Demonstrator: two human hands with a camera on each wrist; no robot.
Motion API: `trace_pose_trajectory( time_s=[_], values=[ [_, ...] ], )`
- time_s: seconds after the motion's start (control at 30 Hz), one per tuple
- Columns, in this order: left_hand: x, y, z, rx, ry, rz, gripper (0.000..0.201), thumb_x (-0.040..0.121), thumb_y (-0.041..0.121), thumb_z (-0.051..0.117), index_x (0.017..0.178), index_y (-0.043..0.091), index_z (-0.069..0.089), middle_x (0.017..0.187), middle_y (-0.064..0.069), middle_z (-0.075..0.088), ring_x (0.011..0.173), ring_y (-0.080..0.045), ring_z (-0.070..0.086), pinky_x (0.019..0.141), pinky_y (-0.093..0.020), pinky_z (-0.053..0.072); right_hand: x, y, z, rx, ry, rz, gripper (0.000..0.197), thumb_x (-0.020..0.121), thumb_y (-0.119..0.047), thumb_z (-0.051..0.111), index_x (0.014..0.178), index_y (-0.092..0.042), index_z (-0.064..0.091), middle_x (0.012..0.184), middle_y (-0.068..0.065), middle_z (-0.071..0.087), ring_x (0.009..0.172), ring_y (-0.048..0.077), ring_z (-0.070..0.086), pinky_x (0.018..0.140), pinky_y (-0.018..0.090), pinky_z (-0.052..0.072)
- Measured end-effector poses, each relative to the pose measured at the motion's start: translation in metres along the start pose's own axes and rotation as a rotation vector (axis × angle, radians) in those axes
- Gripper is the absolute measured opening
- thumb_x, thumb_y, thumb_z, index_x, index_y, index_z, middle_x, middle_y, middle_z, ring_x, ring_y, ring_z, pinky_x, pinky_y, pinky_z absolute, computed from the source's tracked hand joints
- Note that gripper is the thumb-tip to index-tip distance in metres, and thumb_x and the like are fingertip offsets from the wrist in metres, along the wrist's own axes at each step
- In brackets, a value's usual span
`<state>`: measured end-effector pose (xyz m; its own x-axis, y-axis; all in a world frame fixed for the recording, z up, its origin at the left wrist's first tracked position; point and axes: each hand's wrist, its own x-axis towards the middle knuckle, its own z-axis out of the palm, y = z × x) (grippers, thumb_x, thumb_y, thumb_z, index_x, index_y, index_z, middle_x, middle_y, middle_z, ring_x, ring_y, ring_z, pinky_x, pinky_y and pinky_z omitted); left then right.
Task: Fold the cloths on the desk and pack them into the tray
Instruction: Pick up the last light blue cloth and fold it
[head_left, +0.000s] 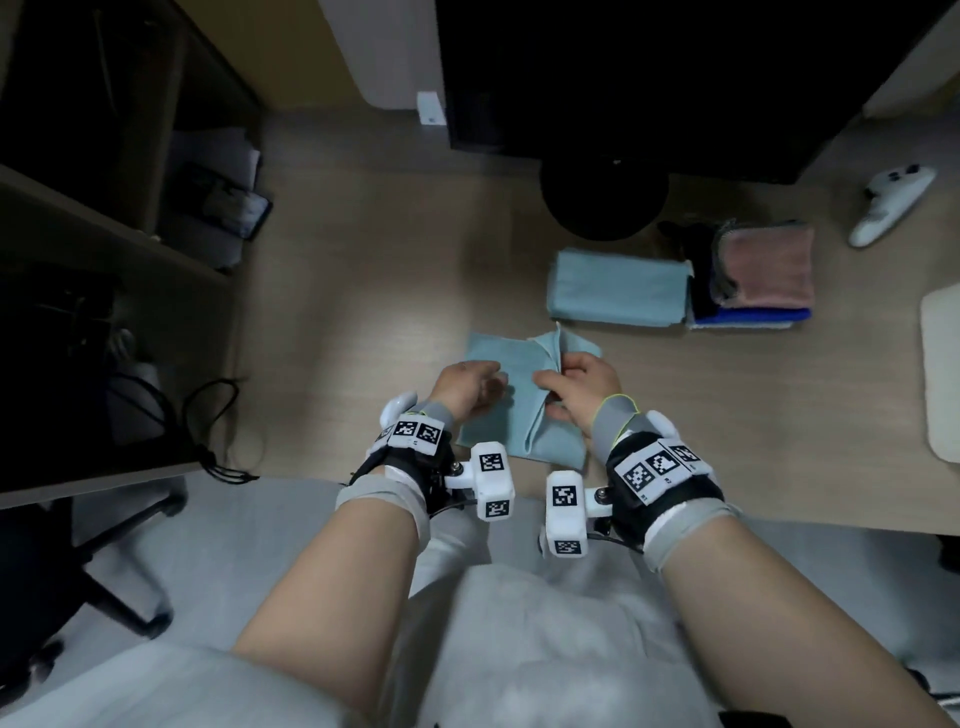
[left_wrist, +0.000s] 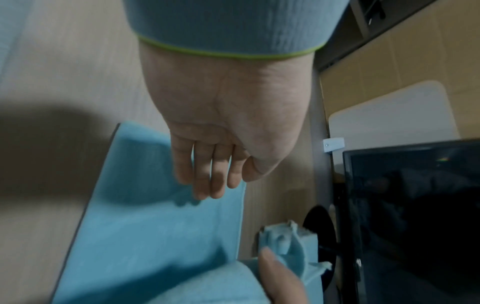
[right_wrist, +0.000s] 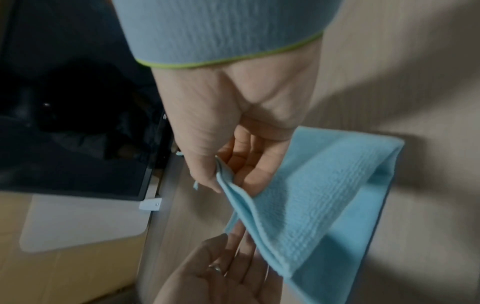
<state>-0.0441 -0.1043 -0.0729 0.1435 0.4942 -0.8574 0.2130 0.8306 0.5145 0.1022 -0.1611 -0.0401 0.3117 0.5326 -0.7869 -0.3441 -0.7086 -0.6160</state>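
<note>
A light blue cloth (head_left: 519, 410) lies half folded on the desk close to the front edge. My right hand (head_left: 558, 371) pinches its doubled edge between thumb and fingers and holds that edge up off the desk; the pinch shows in the right wrist view (right_wrist: 228, 185) on the cloth (right_wrist: 324, 195). My left hand (head_left: 483, 387) hovers over the cloth's left part with fingers straight and relaxed (left_wrist: 210, 189), holding nothing. A white tray (head_left: 943, 374) sits at the desk's right edge, partly cut off.
A folded light blue cloth (head_left: 618, 288) lies behind the work spot. Right of it is a stack with a pink cloth (head_left: 769, 265) on a blue one (head_left: 753, 314). A monitor's round black base (head_left: 602, 200) and a white controller (head_left: 891, 202) stand farther back.
</note>
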Motion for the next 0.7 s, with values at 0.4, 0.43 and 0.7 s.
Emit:
trace_pose_trajectory(
  time_s=[0.4,0.43,0.7],
  values=[
    [0.036,0.025,-0.071,0.095,-0.257,-0.027,0.025,0.081,0.025,0.062,0.102,0.012,0.065,0.097,-0.014,0.066,0.090,-0.025,0.061,0.086,-0.033,0.048,0.044,0.022,0.116,-0.269,0.138,0.118,0.018,0.079,-0.010,0.071,0.087,-0.014,0.055,0.065,0.008,0.062,0.050,0.016,0.057,0.061,0.034,0.060],
    [0.039,0.027,-0.072,0.102,-0.273,0.001,0.028,0.084,0.022,0.061,0.110,0.013,0.062,0.095,-0.011,0.064,0.086,-0.022,0.060,0.081,-0.029,0.048,0.043,0.023,0.118,-0.265,0.110,0.127,0.018,0.078,-0.009,0.069,0.085,-0.016,0.055,0.065,0.007,0.061,0.050,0.016,0.055,0.057,0.031,0.056],
    [0.053,0.028,-0.075,0.353,-0.216,0.046,0.041,0.087,0.004,0.054,0.124,0.019,0.056,0.115,-0.009,0.067,0.103,-0.030,0.066,0.090,-0.044,0.055,0.045,0.025,0.100,-0.223,0.149,0.173,0.022,0.083,-0.004,0.056,0.099,-0.017,0.064,0.070,0.005,0.057,0.048,0.015,0.048,0.040,0.018,0.038]
  ],
)
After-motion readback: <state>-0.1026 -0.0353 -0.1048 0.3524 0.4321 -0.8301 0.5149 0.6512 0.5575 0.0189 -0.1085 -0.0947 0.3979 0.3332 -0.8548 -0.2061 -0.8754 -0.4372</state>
